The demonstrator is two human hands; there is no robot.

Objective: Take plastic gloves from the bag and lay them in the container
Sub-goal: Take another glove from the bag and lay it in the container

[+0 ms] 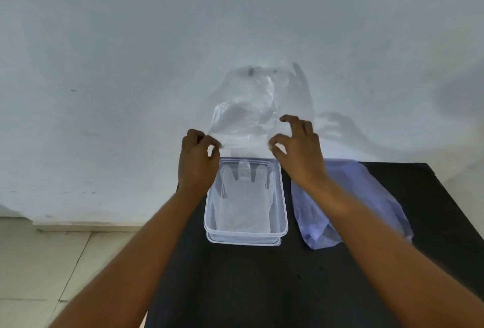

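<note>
Two hands raised over the far end of the container (284, 212). I see my left hand (197, 165) pinching the near left corner of a clear plastic glove (245, 115), thumb against forefinger. My right hand (298, 152) pinches the near right corner; its other fingers are spread loose. Glove hangs stretched between them, in front of the white wall (104, 65). Another glove (245, 196) lies flat inside the clear container, fingers pointing far. Bag (366, 196), bluish, lies just right of it on the black table (262, 288), partly under my right forearm.
</note>
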